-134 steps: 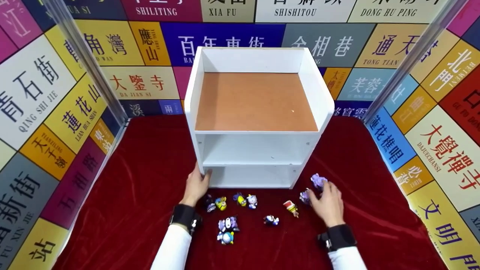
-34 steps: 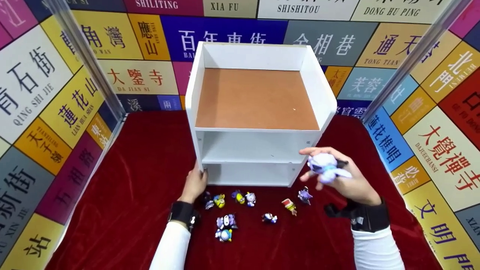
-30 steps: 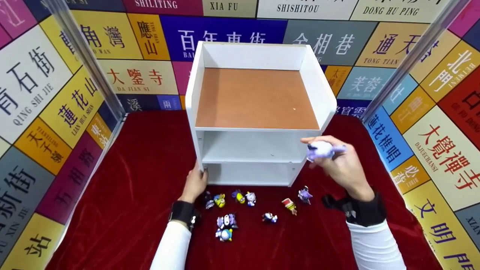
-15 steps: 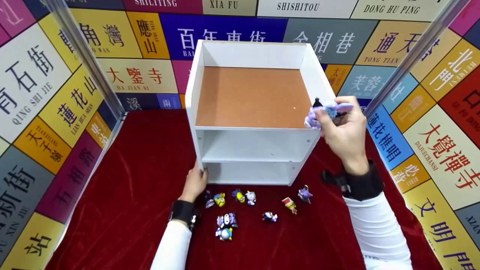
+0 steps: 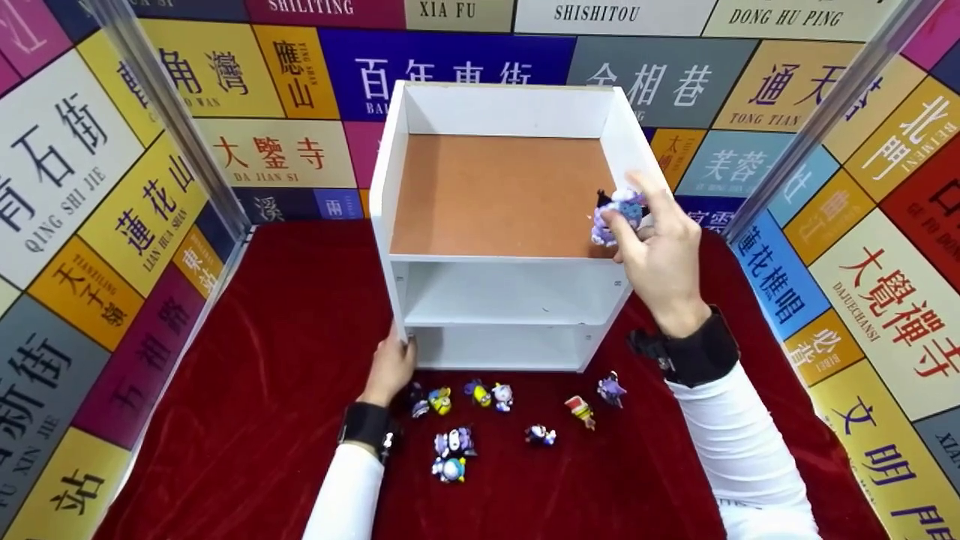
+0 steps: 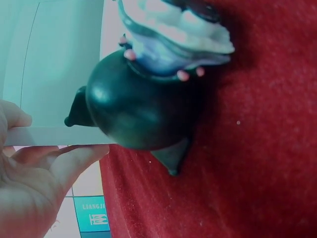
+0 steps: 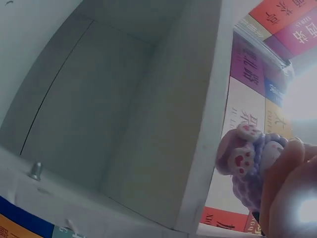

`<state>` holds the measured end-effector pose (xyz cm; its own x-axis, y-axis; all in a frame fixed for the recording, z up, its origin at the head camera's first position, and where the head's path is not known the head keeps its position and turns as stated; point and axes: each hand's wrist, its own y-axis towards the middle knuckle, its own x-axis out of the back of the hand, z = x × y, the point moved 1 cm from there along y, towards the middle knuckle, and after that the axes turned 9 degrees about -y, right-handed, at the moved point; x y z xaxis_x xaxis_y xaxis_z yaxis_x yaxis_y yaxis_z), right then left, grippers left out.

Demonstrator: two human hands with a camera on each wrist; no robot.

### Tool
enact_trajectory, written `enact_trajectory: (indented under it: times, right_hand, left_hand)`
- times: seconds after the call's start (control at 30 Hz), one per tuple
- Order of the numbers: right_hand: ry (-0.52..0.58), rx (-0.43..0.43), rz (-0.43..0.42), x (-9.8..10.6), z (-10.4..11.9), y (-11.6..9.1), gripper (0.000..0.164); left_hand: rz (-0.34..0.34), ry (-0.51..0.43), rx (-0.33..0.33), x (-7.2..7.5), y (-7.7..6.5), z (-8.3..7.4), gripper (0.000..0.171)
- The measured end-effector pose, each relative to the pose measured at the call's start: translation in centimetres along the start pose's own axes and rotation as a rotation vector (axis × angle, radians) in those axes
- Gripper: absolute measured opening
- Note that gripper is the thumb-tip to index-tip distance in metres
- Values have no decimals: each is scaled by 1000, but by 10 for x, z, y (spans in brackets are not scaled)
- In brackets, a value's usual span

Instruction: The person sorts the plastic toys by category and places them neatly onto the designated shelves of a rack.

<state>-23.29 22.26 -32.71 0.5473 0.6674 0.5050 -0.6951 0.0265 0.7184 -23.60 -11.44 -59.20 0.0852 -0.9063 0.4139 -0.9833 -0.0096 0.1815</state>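
Note:
A white shelf unit [image 5: 495,294] with a brown top board stands on red cloth. My left hand [image 5: 388,367] grips the lower front edge of its left side panel, thumb and fingers on either face, as the left wrist view shows. Over the right front of the top board, my right hand [image 5: 664,251] holds a purple figurine [image 5: 603,226] between thumb and fingers. Its paws show in the right wrist view, but my fingers cover part of its body. Whether it touches the board I cannot tell. A dark, round-headed figurine [image 6: 143,104] lies close by my left hand.
Before the shelf lie a yellow figurine [image 5: 440,401], a red-and-yellow one [image 5: 579,411], a small black-and-white one [image 5: 540,435], a purple one [image 5: 611,389], a purple-and-black one [image 5: 454,442], a blue-and-white one [image 5: 450,469] and several others. Printed walls [image 5: 274,154] enclose the space.
My right hand has picked up the purple figurine from the cloth at the right, lifted it and carried it leftward over the top board. My left hand stays on the side panel.

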Motion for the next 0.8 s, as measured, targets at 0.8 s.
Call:
enact_trajectory:
  times: [0.8]
  right_hand:
    - [-162, -38, 119, -11, 1, 6, 47]
  left_hand:
    - [-10, 10, 4, 0, 0, -2, 54]
